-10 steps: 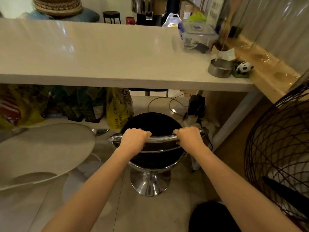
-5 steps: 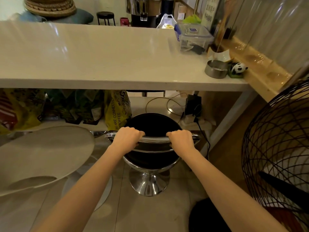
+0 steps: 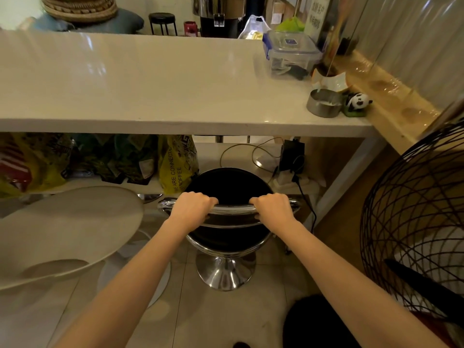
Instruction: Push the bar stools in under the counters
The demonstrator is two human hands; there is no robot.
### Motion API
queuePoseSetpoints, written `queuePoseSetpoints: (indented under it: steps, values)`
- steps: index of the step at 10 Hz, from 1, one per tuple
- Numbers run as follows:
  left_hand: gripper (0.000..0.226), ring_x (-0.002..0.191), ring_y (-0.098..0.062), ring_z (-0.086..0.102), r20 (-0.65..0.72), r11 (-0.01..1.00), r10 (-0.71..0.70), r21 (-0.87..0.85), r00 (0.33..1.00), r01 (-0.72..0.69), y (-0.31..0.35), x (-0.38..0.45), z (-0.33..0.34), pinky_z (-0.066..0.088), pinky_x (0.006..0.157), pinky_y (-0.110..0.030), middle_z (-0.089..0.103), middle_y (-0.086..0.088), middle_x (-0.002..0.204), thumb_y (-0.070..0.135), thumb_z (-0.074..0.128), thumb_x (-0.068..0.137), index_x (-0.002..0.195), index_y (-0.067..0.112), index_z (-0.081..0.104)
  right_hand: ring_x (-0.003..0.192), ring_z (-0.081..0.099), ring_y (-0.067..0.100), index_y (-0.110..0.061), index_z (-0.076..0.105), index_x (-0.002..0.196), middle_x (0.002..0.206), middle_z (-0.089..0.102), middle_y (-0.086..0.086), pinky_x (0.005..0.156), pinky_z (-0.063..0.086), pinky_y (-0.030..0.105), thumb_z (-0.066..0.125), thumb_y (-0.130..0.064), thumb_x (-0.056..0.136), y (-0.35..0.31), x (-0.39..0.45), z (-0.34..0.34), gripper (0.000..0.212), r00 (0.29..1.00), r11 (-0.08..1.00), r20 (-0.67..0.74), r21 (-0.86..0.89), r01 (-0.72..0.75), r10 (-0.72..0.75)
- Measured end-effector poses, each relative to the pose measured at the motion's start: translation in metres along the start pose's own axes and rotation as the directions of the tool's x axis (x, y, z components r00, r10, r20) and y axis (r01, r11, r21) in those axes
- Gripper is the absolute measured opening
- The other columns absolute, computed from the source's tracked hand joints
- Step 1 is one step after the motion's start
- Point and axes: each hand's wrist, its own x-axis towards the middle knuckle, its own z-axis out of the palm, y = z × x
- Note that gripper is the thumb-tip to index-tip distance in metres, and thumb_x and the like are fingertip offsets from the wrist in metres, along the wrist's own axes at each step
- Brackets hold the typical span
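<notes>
Hands on stool: left hand (image 3: pixel 190 209) and right hand (image 3: pixel 273 209) both gripping chrome backrest rail (image 3: pixel 231 209), fingers curled over it. Black stool (image 3: pixel 229 187) standing on floor at bench (image 3: pixel 155 126) edge; seat front apparently just under overhang, base (image 3: pixel 224 275) outside. Push judged partway, more travel left. White stool (image 3: pixel 62 229) at left also out, not yet tucked.

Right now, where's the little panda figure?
In the head view, the panda figure sits at the counter's far right end, beside the metal tin.
</notes>
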Motion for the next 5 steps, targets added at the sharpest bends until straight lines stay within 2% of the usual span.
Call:
queuePoseSetpoints:
  steps: [2, 3, 4, 5]
  values:
    - [0.033, 0.091, -0.024, 0.065, 0.011, 1.000, 0.014, -0.023, 1.000, -0.014, 0.005, 0.000, -0.002, 0.047, 0.065, -0.034, 0.068, -0.001, 0.102, 0.029, 0.059, 0.088, 0.120, 0.022, 0.050, 0.083, 0.065, 0.025, -0.017, 0.054, 0.113, 0.091, 0.068, 0.003, 0.063, 0.048, 0.034, 0.062, -0.024, 0.087, 0.004, -0.001, -0.002, 0.027, 0.998, 0.998, 0.039, 0.032, 0.047, -0.048]
    - [0.044, 0.090, -0.020, 0.064, 0.000, 0.994, 0.030, -0.102, 1.000, -0.030, 0.003, 0.003, -0.002, 0.050, 0.066, -0.034, 0.067, 0.002, 0.101, 0.045, 0.060, 0.083, 0.121, 0.026, 0.050, 0.092, 0.064, 0.023, -0.021, 0.043, 0.131, 0.104, 0.067, 0.001, 0.068, 0.049, 0.034, 0.066, -0.040, 0.081, 0.008, -0.001, -0.006, 0.058, 0.997, 0.993, 0.055, 0.113, 0.040, -0.046]
    - [0.075, 0.098, -0.019, 0.062, 0.111, 0.973, 0.056, -0.228, 0.992, -0.030, -0.003, 0.008, -0.005, 0.051, 0.075, -0.033, 0.065, 0.001, 0.114, 0.069, 0.054, 0.075, 0.135, 0.026, 0.041, 0.106, 0.059, 0.021, -0.023, 0.031, 0.140, 0.121, 0.061, 0.000, 0.077, 0.046, 0.033, 0.067, -0.056, 0.074, 0.010, -0.003, -0.013, 0.083, 0.991, 0.930, 0.126, 0.368, -0.011, -0.038]
    - [0.084, 0.116, -0.018, 0.055, 0.089, 0.844, 0.052, -0.537, 0.995, 0.004, -0.010, 0.009, -0.017, 0.047, 0.093, -0.036, 0.056, -0.002, 0.132, 0.073, 0.049, 0.074, 0.140, 0.023, 0.035, 0.114, 0.055, 0.020, -0.022, 0.042, 0.134, 0.120, 0.059, 0.000, 0.092, 0.046, 0.033, 0.068, -0.044, 0.081, 0.011, -0.002, -0.031, 0.063, 0.984, 0.533, 0.128, 0.828, -0.173, 0.121]
